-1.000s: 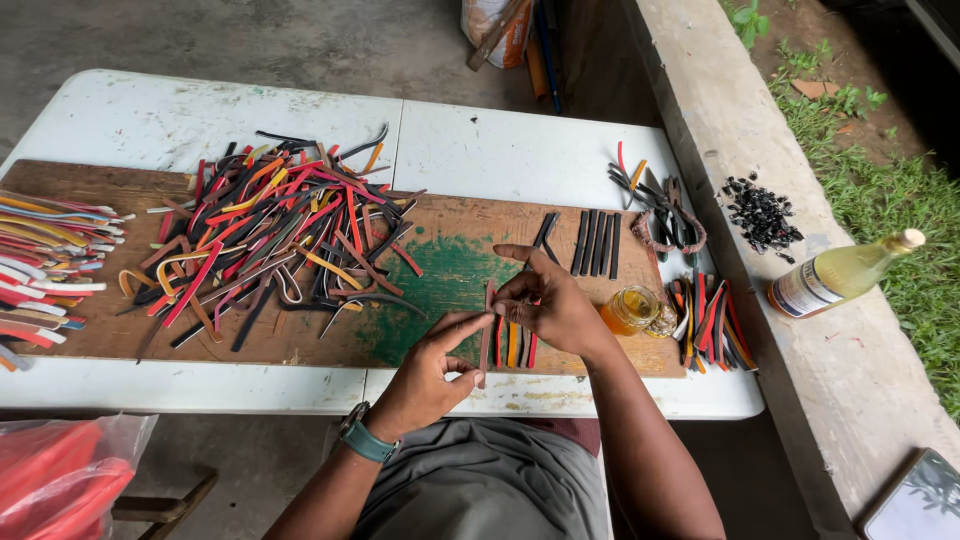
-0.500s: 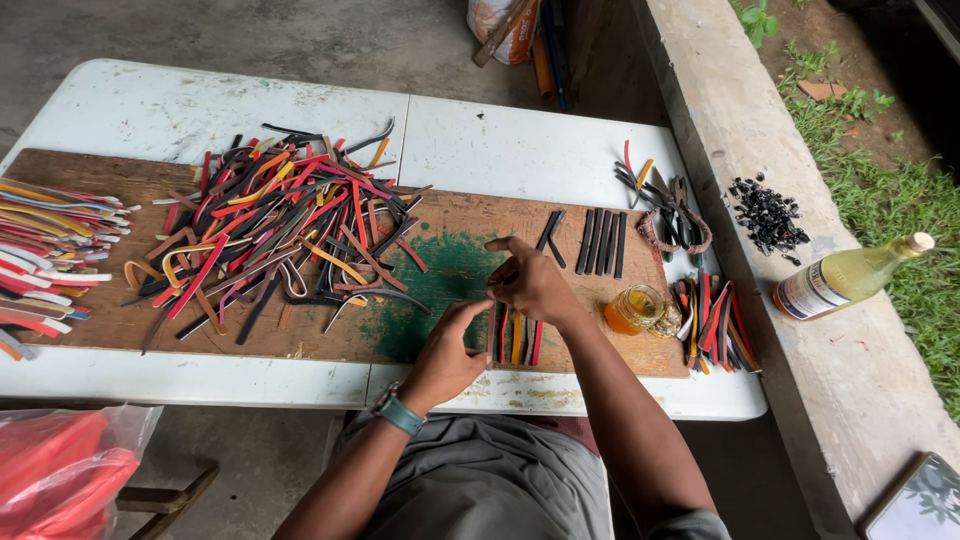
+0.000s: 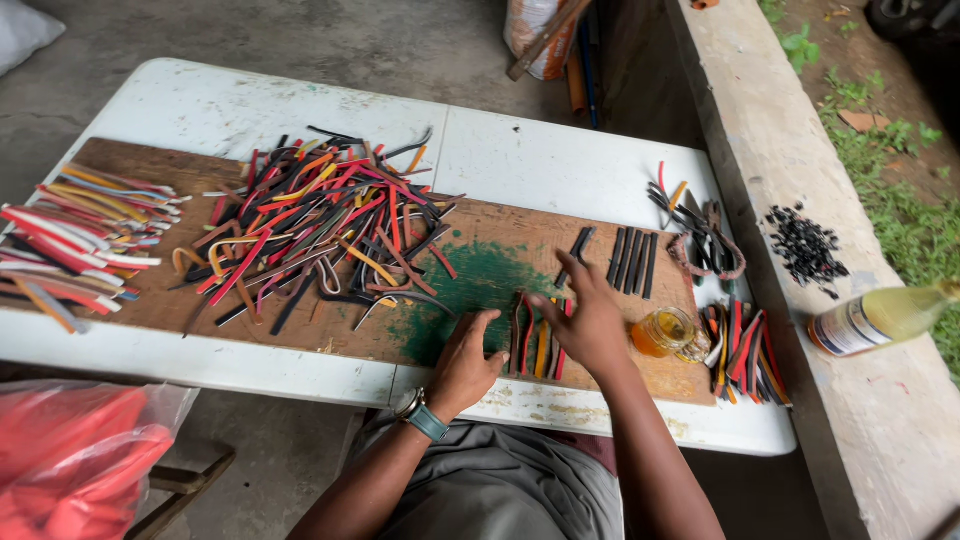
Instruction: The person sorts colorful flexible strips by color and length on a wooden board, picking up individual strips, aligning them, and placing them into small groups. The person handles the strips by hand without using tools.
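Both hands rest on a small row of short strips (image 3: 538, 347), red, orange and dark, lying side by side on the wooden board (image 3: 150, 165) near the front edge of the white worktop (image 3: 200, 105). The left hand (image 3: 466, 358) lies flat at the left end of this row, fingers open and spread, with the fingertips on the green stain (image 3: 480, 280) of the board. It grips nothing. A teal wristwatch (image 3: 422, 415) is on this wrist. The right hand (image 3: 588, 322) covers the right end of the row, palm down and fingers loosely open; the index finger points toward the far edge. I cannot tell if something is under its palm.

Just right of the right hand stands a small glass jar (image 3: 668, 332) with amber liquid. Beyond the hand, toward the far edge, lie 4 black strips (image 3: 632, 258) in a neat line. A big loose pile of coloured strips (image 3: 325, 225) covers the middle left of the board, and a bundle of longer strips (image 3: 80, 225) lies at the left edge. Near the right edge are another small stack of strips (image 3: 745, 350) and some dark tangled pieces (image 3: 700, 225). On the concrete ledge (image 3: 760, 120) beside the worktop lie small black bits (image 3: 805, 245) and a bottle (image 3: 880, 318) on its side.
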